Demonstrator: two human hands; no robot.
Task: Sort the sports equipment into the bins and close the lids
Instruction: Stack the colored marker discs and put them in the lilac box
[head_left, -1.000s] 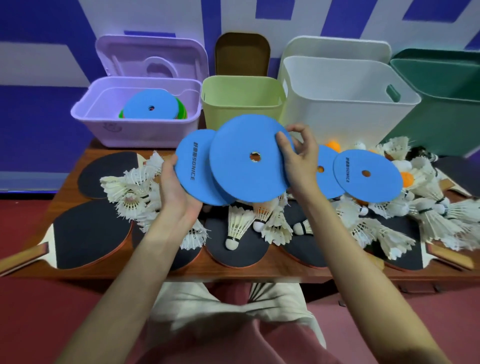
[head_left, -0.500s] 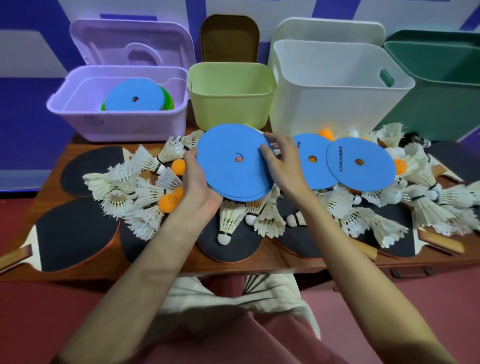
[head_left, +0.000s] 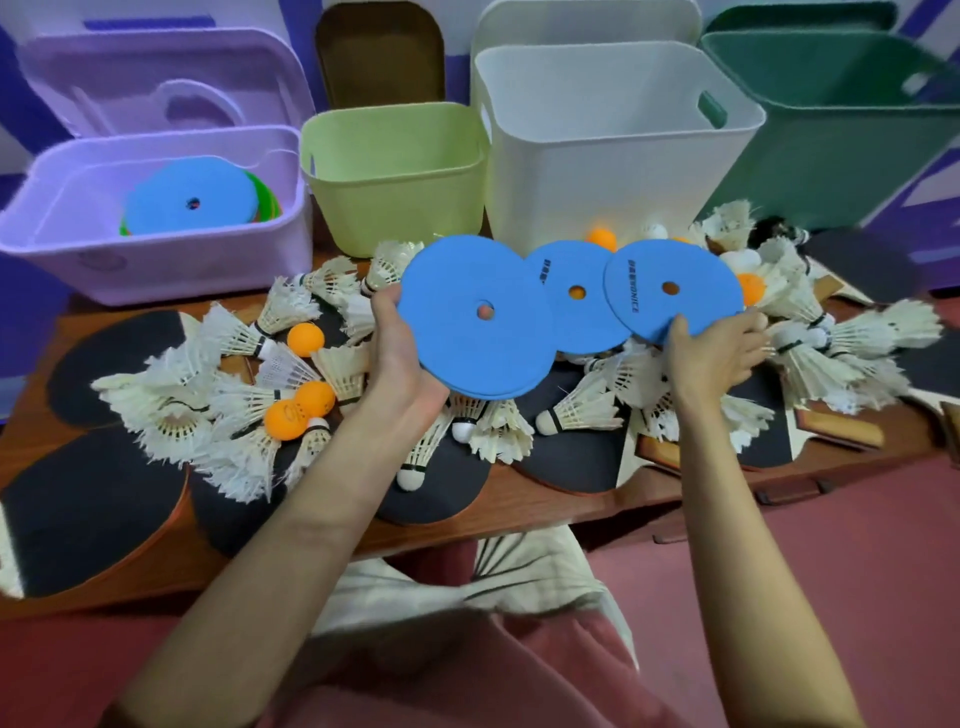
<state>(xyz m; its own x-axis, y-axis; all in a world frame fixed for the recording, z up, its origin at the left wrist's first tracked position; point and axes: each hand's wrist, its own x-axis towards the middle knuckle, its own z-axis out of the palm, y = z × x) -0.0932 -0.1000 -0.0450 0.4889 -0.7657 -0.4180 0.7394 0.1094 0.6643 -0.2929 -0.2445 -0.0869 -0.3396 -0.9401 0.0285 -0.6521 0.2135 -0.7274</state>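
My left hand grips a stack of blue discs by its left edge, held above the table. My right hand pinches the near edge of another blue disc that lies on the pile to the right. A third blue disc lies between them. The purple bin at the back left holds blue and green discs, with its lid open. White shuttlecocks, orange balls and black paddles cover the wooden table.
Behind the pile stand a light green bin, a white bin and a dark green bin, all with lids up. More shuttlecocks lie at the right. My lap is below the table's front edge.
The discs in my left hand went from fanned to one stack. My right hand let go of that stack and moved right to the far-right blue disc, taking its edge.
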